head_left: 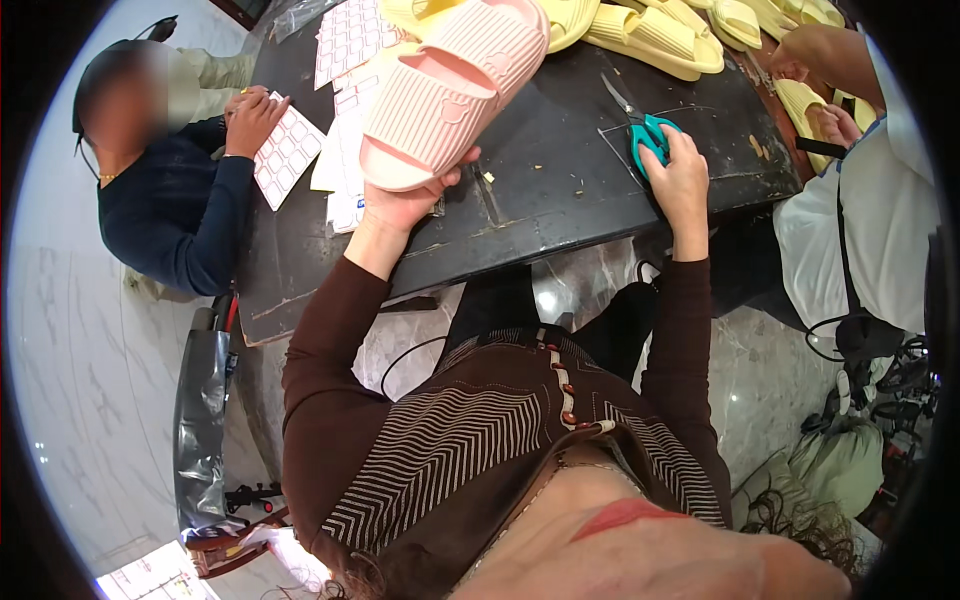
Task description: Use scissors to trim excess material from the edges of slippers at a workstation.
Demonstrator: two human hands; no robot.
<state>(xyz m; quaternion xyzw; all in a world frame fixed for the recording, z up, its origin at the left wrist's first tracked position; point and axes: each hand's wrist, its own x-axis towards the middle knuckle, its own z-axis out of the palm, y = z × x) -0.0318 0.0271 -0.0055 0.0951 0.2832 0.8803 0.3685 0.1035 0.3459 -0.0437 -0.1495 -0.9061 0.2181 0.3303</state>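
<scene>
A pair of pink ribbed slippers (425, 120) is raised over the near left part of the black table (540, 200). My left hand (405, 203) grips them from below at their near end, its fingers partly hidden behind the soles. One slipper overlaps the other. At the right, my right hand (680, 175) is closed around the teal handles of a pair of scissors (645, 138), low over the tabletop. The blades point away and to the left.
Yellow slippers (660, 40) crowd the far edge. White sheets of red-bordered labels (350, 40) lie at the far left. A person at left (170, 200) holds a label sheet (290, 150); another person's hand (835, 125) is among yellow slippers at right. Small scraps dot the table.
</scene>
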